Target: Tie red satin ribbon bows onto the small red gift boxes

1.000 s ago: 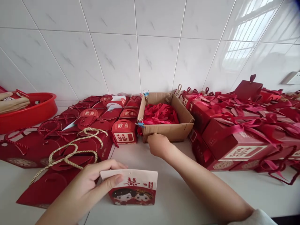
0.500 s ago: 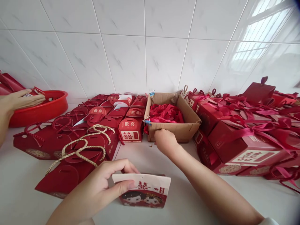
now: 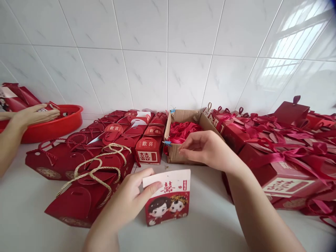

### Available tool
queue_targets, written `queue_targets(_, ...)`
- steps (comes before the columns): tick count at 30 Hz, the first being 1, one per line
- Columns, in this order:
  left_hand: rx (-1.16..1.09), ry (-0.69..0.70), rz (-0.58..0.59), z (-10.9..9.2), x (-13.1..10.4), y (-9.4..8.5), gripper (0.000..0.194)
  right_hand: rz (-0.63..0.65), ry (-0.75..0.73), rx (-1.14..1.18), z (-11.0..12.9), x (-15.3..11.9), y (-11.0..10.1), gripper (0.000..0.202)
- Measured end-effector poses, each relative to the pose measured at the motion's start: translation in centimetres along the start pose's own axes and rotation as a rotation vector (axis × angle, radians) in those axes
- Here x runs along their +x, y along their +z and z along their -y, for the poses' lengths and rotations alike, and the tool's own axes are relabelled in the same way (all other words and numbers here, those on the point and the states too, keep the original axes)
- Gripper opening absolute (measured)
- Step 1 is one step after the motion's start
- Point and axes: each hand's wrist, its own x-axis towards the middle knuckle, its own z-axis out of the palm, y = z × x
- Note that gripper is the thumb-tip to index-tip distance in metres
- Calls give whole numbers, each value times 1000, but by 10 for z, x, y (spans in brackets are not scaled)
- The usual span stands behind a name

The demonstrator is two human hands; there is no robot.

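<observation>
A small red and white gift bag (image 3: 168, 203) with two cartoon faces on its front stands upright at the front middle. My left hand (image 3: 139, 190) grips its upper left edge, thumb on the white band. Over the front right part of an open cardboard box (image 3: 181, 154) is my right hand (image 3: 203, 148), fingers curled and thumb close to them; whatever it may hold is too small to make out. Crumpled red ribbons (image 3: 183, 131) lie inside the box, whose left side carries blue clips.
Red gift boxes (image 3: 148, 143) with cord handles fill the left middle. Ribbon-tied red boxes (image 3: 283, 164) are stacked at the right. Another person's hands (image 3: 36, 115) are over a red basin (image 3: 65, 120) at the far left. A tiled wall stands behind.
My right hand has risen from the box's front edge and moved right, its fingers loosening. My left hand has shifted right and up with the bag, whose front now faces me more fully.
</observation>
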Motion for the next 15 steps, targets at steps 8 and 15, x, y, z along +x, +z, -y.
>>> queue_targets(8,-60,268,-302,-10,14,30,27,-26,-349,126,13,-9,3,7)
queue_targets(15,-11,633,-424,-35,-14,23,30,146,-374,194,18,-15,9,10)
